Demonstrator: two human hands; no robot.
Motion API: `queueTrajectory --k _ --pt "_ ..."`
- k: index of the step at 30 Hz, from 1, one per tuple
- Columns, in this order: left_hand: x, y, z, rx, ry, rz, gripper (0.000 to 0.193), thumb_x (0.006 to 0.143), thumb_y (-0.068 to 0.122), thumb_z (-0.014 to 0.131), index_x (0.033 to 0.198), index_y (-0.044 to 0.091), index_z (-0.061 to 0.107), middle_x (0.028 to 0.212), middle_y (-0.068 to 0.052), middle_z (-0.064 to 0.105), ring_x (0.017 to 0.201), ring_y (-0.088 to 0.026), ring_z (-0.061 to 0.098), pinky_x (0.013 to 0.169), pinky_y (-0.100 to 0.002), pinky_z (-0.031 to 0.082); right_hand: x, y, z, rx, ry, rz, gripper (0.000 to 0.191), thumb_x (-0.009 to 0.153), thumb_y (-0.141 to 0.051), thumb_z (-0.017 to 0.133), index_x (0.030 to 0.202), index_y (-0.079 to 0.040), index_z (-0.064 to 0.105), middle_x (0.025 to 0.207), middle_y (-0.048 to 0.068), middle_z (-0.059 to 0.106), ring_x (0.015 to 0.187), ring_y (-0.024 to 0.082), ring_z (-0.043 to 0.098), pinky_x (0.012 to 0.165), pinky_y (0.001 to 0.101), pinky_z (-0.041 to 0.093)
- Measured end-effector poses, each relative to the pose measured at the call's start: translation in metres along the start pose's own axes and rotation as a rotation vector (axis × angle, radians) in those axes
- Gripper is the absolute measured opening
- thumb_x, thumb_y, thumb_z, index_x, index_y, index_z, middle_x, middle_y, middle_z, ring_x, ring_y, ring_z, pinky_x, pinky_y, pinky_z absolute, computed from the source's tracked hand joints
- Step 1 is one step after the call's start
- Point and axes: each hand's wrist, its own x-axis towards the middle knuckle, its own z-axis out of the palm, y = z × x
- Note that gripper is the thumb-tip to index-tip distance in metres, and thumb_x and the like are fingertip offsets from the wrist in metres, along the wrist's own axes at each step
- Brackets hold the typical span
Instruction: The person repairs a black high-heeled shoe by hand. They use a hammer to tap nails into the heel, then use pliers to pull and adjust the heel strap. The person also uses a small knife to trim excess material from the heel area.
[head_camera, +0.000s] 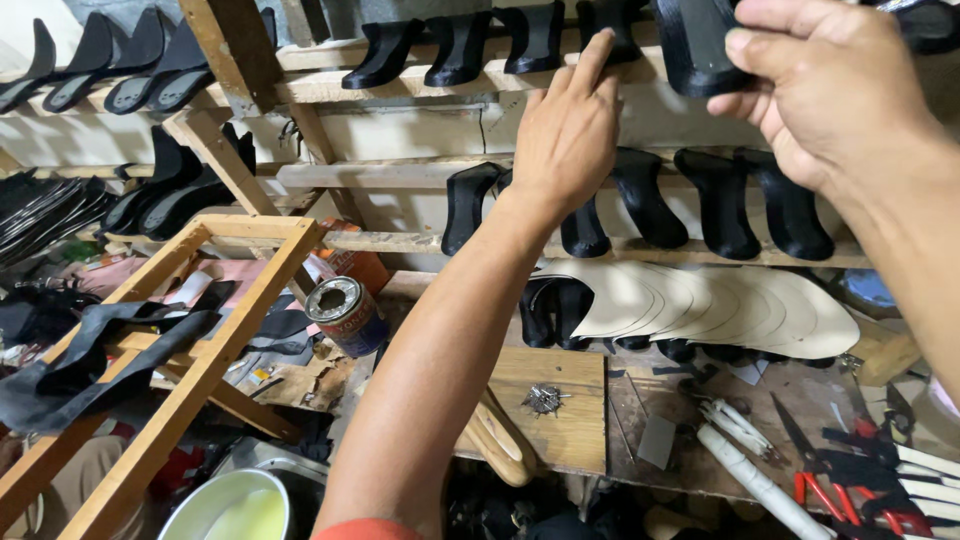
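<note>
Right hand (835, 85): nearest the lens, fingers closed around a black heel block (700, 45), held up at the top wooden shelf (320, 85).
Left hand (568, 130): fingers spread, fingertips touching the top row of black blocks (535, 38).
Middle shelf: more black blocks (720, 205) standing upright.
Below: stack of pale insoles (720, 305).
Bench: tin can (345, 315), red-handled scissors (850, 480).

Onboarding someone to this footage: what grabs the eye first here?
Rows of black moulded shoe heels lined up on the wooden rack shelves dominate the upper half. The left hand reaches up to the top row, while the right hand grips one black heel piece at top right. Below, a fan of cream insole-shaped boards stands out.
</note>
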Motion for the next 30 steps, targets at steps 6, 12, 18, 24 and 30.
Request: queueTrajectory --k 6,12,18,24,30 --pt "-0.045 0.024 -0.021 -0.918 -0.011 -0.525 0.047 0.102 0.020 0.061 0.146 0.006 0.053 0.158 -0.017 0.051 0.117 -0.029 0.064 0.100 -0.041 0.056 -0.078 0.005 0.001 -0.126 -0.062 -0.182 0.026 0.109 -0.005 0.065 0.134 0.005 0.062 0.123 0.008 0.066 0.104 0.019 0.072 0.085 0.0349 0.061" --pt "-0.169 0.097 -0.056 -1.461 -0.071 -0.649 0.087 0.095 0.022 0.066 0.162 0.008 0.013 0.152 -0.018 0.040 0.126 -0.026 0.053 0.105 -0.042 0.051 -0.245 0.063 0.009 -1.021 -0.273 -0.613 0.036 0.083 -0.006 0.078 0.116 0.004 0.067 0.119 0.020 0.067 0.109 0.036 0.067 0.096 0.0449 0.054" --pt "-0.297 0.142 -0.065 -1.762 -0.180 -1.466 0.054 0.108 0.035 0.051 0.144 -0.005 0.051 0.114 -0.026 0.071 0.077 -0.022 0.072 0.070 -0.034 0.060 -0.426 0.169 -0.032 -0.549 -0.439 0.239 0.060 0.082 -0.015 0.078 0.136 -0.002 0.058 0.141 0.015 0.058 0.129 0.029 0.060 0.105 0.0387 0.049" --pt "-0.362 0.181 -0.091 -1.742 -0.179 -1.668 0.056 0.103 0.041 0.047 0.143 0.003 0.050 0.135 -0.014 0.066 0.094 -0.023 0.072 0.081 -0.036 0.059 -0.544 0.228 -0.093 -0.377 -0.490 0.903 0.075 0.082 -0.018 0.082 0.150 -0.013 0.050 0.139 0.006 0.059 0.124 0.019 0.063 0.102 0.0357 0.053" --pt "-0.365 0.254 -0.080 -1.898 0.042 -1.743 0.055 0.102 0.042 0.049 0.144 0.006 0.046 0.145 -0.015 0.061 0.126 -0.028 0.066 0.108 -0.041 0.053 -0.535 0.202 -0.078 0.055 -0.267 0.801 0.085 0.090 -0.005 0.080 0.163 -0.012 0.036 0.124 0.013 0.066 0.100 0.019 0.067 0.076 0.0351 0.061"
